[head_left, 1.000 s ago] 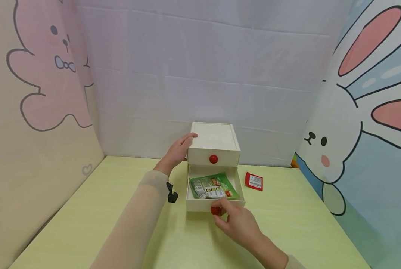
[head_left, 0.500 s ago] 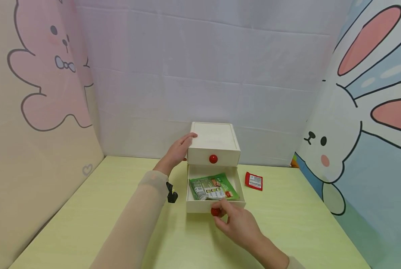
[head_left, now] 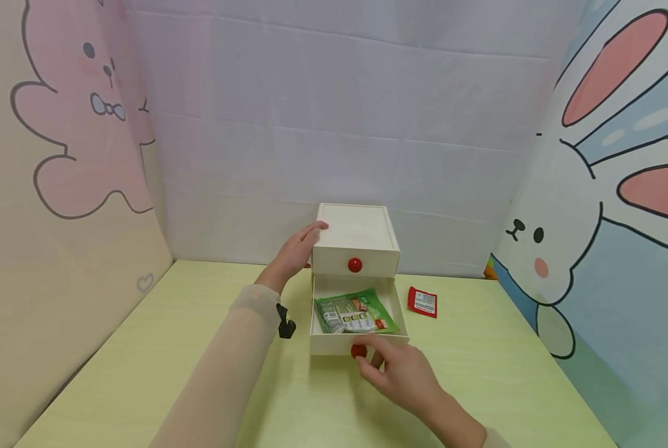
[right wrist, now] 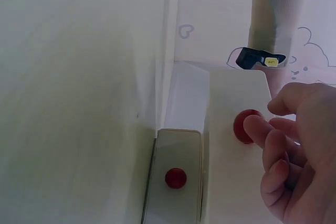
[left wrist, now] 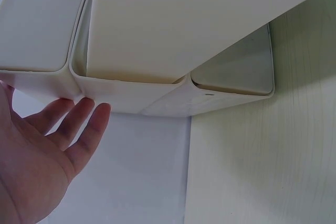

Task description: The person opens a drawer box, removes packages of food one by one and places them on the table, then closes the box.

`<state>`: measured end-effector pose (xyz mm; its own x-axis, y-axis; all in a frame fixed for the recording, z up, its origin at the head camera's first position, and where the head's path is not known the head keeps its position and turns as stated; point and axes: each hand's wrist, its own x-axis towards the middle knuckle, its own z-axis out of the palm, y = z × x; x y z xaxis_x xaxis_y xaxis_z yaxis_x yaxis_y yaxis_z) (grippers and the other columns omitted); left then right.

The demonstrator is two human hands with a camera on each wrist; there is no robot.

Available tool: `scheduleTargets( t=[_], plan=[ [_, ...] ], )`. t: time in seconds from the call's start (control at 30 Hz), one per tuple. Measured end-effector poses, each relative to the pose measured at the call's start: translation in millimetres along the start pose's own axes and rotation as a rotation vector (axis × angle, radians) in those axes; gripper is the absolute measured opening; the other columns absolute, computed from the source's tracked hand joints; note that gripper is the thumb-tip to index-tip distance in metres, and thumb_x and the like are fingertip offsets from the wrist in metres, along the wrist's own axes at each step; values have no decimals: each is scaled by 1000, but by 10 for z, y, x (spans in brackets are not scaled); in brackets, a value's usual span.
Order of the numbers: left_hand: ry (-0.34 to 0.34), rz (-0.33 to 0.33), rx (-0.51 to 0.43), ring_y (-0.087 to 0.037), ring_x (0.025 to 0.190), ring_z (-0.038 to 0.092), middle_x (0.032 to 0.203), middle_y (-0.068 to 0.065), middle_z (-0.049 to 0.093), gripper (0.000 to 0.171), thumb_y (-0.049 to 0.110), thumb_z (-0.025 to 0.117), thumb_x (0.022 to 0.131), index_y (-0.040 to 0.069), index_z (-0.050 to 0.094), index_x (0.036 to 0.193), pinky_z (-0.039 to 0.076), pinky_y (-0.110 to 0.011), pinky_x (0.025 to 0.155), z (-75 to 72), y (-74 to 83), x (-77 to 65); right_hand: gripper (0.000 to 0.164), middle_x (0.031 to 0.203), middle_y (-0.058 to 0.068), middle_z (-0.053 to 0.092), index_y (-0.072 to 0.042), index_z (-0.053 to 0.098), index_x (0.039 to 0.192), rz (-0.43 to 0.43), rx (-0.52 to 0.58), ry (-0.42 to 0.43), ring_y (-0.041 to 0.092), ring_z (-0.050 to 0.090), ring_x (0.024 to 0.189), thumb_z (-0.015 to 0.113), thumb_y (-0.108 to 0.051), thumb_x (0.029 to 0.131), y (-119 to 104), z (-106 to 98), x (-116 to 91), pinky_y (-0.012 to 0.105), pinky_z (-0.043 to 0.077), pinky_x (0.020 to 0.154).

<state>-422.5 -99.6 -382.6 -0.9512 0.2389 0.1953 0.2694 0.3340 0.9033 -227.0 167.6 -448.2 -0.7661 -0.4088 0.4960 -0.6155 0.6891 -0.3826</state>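
A small white drawer cabinet (head_left: 356, 227) stands on the table. Its middle drawer (head_left: 325, 344), pulled out, holds a green printed packet (head_left: 356, 311). My left hand (head_left: 292, 252) rests against the cabinet's left side, one finger reaching the top edge; in the left wrist view several fingertips (left wrist: 100, 111) touch the side wall. At the front of the pulled-out drawer is my right hand (head_left: 403, 373), thumb and index finger parted around the red knob (head_left: 359, 351). The right wrist view shows a fingertip overlapping that knob (right wrist: 242, 129), with another finger apart from it.
To the right of the cabinet a red packet (head_left: 423, 302) lies on the pale table (head_left: 496, 348). Another red knob (head_left: 355, 265) marks the closed top drawer. Below the pulled-out one sits a closed bottom drawer (right wrist: 178, 150). A white sheet (head_left: 356, 112) hangs behind.
The right thumb and index finger have spread a little, showing more of the knob. After moving slightly toward me, the drawer is still. My left hand stays in place.
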Motion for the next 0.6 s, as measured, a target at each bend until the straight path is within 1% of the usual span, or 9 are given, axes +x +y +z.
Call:
scheduleTargets(
  t=[0.07, 0.13, 0.27, 0.37, 0.43, 0.53, 0.6],
  plan=[
    [-1, 3, 1, -39, 132, 61, 167, -10, 49, 51, 56, 30, 117, 37, 51, 161, 58, -59, 100, -4, 0, 2, 21, 68, -21, 63, -24, 77, 114, -22, 2, 39, -10, 43, 58, 83, -17, 95, -1, -46, 41, 16, 39, 53],
    [-1, 8, 1, -39, 130, 62, 166, -11, 50, 52, 56, 30, 117, 37, 51, 161, 58, -58, 99, -8, 3, 1, 22, 68, -21, 63, -21, 77, 115, -27, 3, 59, -10, 41, 58, 83, -17, 94, -1, -103, 102, 16, 38, 53],
    [3, 16, 3, -38, 127, 64, 164, -12, 51, 52, 55, 29, 118, 37, 52, 161, 58, -56, 96, -11, 7, -2, 25, 72, -17, 66, -16, 77, 120, 21, 0, 43, -7, 41, 57, 81, -18, 95, -4, -243, 264, 18, 37, 51],
    [4, 20, 4, -38, 125, 65, 163, -12, 52, 52, 55, 30, 118, 37, 52, 160, 59, -55, 95, -10, -1, 3, 25, 80, -11, 72, -16, 76, 123, 91, -23, -9, -1, 45, 58, 79, -20, 98, 2, -345, 411, 21, 38, 51],
    [4, 21, 7, -38, 126, 64, 164, -12, 52, 52, 56, 30, 117, 37, 52, 160, 58, -55, 95, -9, -10, 8, 26, 88, -6, 76, -16, 76, 124, 144, -45, -64, 3, 51, 61, 80, -22, 99, 17, -397, 512, 24, 42, 54],
    [0, 20, 11, -39, 127, 64, 165, -11, 51, 52, 57, 29, 117, 38, 51, 161, 58, -56, 96, -9, -28, 17, 30, 103, 2, 80, -14, 74, 126, 226, -81, -166, 10, 62, 73, 82, -24, 99, 55, -451, 648, 30, 51, 62],
    [-1, 19, 12, -39, 129, 63, 166, -11, 50, 52, 58, 29, 117, 38, 51, 160, 58, -56, 96, -10, -34, 19, 35, 110, 7, 80, -12, 73, 128, 274, -95, -232, 15, 69, 84, 85, -26, 97, 84, -473, 729, 35, 58, 71]
  ],
)
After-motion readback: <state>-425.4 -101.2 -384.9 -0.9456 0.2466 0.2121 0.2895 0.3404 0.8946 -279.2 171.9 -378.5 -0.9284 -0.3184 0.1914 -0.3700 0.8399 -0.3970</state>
